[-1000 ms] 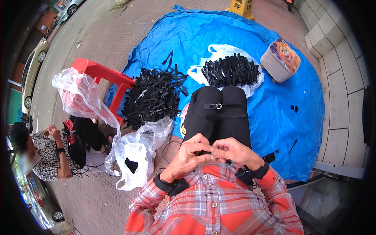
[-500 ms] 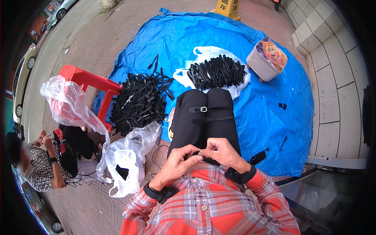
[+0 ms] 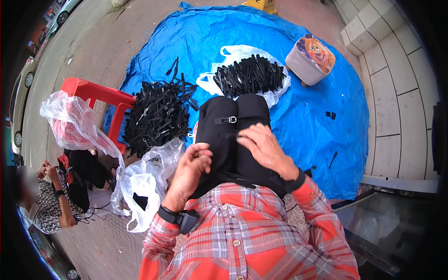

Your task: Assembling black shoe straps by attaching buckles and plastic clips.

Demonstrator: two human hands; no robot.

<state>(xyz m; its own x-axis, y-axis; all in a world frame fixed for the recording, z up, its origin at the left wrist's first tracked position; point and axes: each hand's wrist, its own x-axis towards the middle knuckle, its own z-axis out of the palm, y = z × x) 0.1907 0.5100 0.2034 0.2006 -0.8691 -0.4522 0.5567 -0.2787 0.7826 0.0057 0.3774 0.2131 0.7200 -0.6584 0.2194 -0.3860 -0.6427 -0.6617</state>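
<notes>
Two black straps lie across my lap on black trousers: one with a silver buckle (image 3: pixel 232 120) over the knees, and a plain strap (image 3: pixel 227 136) just nearer me. At the end of the plain strap, my right hand (image 3: pixel 264 145) reaches with fingers stretched out; whether they touch it I cannot tell. My left hand (image 3: pixel 192 167) hovers over the left thigh, fingers loosely bent and apart, nothing visible in it. Another dark strip (image 3: pixel 240 180) rests at my waist. Beyond the knees, a neat row of black straps (image 3: pixel 249 75) sits on a white plastic bag (image 3: pixel 238 50).
A tangled heap of black straps (image 3: pixel 156 114) lies left on the blue tarp (image 3: pixel 186 37), beside a red stool (image 3: pixel 100 87). Clear and white plastic bags (image 3: pixel 148 179) stand near my left side. A cartoon-printed stool (image 3: pixel 305 65) is far right. Another person (image 3: pixel 49 198) sits at left.
My hands have parted from their close pinch at the waist. The right went forward to the plain strap; the left moved left and forward. The whole view shifted slightly.
</notes>
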